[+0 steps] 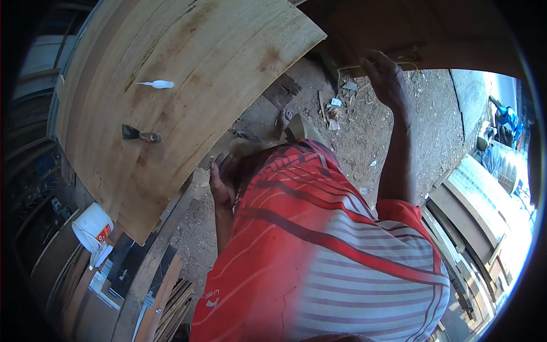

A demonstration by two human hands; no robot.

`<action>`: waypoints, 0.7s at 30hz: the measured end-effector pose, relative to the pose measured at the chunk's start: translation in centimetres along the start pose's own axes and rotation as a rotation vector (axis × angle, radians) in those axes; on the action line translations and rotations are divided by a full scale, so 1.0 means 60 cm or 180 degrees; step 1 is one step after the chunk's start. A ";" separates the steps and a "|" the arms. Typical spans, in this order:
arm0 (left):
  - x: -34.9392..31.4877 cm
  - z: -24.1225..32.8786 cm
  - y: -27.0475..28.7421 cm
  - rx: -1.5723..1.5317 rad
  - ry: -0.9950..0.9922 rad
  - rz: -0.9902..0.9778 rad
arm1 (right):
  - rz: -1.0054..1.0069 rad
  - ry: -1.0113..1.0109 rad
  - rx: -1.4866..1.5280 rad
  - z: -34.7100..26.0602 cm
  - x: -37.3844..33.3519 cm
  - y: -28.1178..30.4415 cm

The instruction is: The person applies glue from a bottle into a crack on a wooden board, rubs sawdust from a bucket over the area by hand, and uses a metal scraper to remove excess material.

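Note:
My right hand (386,80) is raised at the lower edge of a dark brown wooden panel (450,40), its fingers bent but apart. Whether the fingertips touch the panel I cannot tell. Close to my body, my left hand (223,185) is held low beside the near edge of a large pale wooden board (228,68). Its thumb stands off from the fingers, which are partly in shadow, and I see nothing held in it. On the board lie a scraper (141,134) with a wooden handle and a small white pointed-nozzle bottle (159,84).
A white bucket (92,227) stands at the lower left, near stacked planks (165,308). More boards (467,199) lean at the right, by a wrapped roll (504,168). Wood scraps and bits of litter (335,102) are scattered on the dirt floor around my feet.

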State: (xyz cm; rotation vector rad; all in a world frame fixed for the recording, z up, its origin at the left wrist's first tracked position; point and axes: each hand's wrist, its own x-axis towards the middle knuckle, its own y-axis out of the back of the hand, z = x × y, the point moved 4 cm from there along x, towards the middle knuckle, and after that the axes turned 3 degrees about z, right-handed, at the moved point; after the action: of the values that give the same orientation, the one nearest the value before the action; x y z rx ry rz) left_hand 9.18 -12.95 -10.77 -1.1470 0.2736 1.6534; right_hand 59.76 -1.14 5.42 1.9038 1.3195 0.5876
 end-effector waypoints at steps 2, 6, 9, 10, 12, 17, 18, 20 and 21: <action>0.001 0.017 -0.087 0.1325 -0.0117 -0.0733 | -0.0059 -0.0244 -0.0191 0.050 -0.034 0.012; 0.046 0.015 -0.192 0.2118 0.0132 -0.1321 | -0.0196 -0.1313 -0.0612 0.159 -0.146 0.007; 0.076 -0.005 -0.275 0.2268 0.0071 -0.1277 | -0.0578 -0.1722 -0.0471 0.203 -0.236 -0.009; 0.083 -0.016 -0.299 0.2385 0.0031 -0.1156 | -0.0627 -0.1817 -0.0377 0.213 -0.271 -0.007; 0.093 -0.046 -0.349 0.2346 0.0150 -0.1164 | -0.0645 -0.2026 -0.0282 0.258 -0.347 -0.018; 0.122 -0.070 -0.365 0.1925 0.0023 -0.0699 | -0.1184 -0.2251 0.0228 0.367 -0.379 -0.100; 0.125 -0.073 -0.363 0.1822 -0.0036 -0.0603 | -0.1034 -0.2134 0.0398 0.394 -0.381 -0.118; 0.117 -0.066 -0.370 0.1993 -0.0146 -0.0241 | -0.1069 -0.2122 0.0515 0.429 -0.367 -0.159; 0.116 -0.070 -0.366 0.2060 -0.0297 -0.0195 | -0.1062 -0.2006 0.0817 0.454 -0.364 -0.189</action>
State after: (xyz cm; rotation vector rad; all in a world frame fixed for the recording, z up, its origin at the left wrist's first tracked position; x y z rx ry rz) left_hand 30.03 -2.25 -10.74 -0.5809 0.6508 1.4034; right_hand 64.53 -27.55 -19.62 1.7882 1.2736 -0.3460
